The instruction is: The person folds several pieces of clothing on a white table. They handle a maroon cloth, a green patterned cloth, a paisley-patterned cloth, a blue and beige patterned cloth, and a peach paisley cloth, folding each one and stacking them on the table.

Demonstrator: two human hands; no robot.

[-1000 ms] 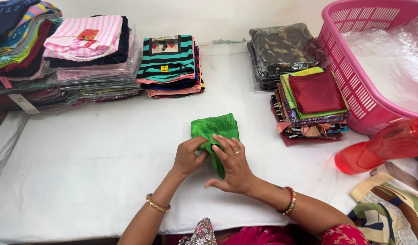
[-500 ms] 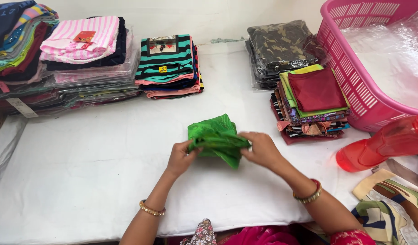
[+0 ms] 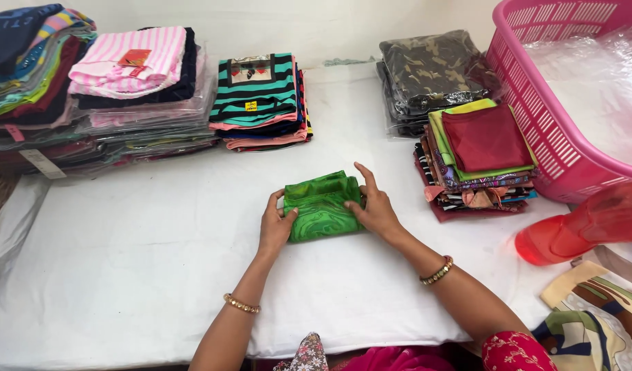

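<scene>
A small folded green cloth (image 3: 321, 206) with a marbled pattern lies on the white table cover (image 3: 123, 261) in the middle of the view. My left hand (image 3: 277, 223) grips its left edge, fingers curled over the fold. At the cloth's right edge my right hand (image 3: 372, 203) presses flat, fingers spread upward along the side. Both wrists wear beaded bangles.
A stack of folded cloths topped by a red one (image 3: 482, 148) sits right of my hands. A pink basket (image 3: 542, 130) with clear plastic and a red plastic bottle (image 3: 590, 223) stand at the right. Striped garments (image 3: 261, 96), packed clothes (image 3: 89, 89) and camouflage packs (image 3: 429, 72) line the back.
The green cloth was lifted and refolded, then laid flat. It is now a wider, neater rectangle with one hand at each side.
</scene>
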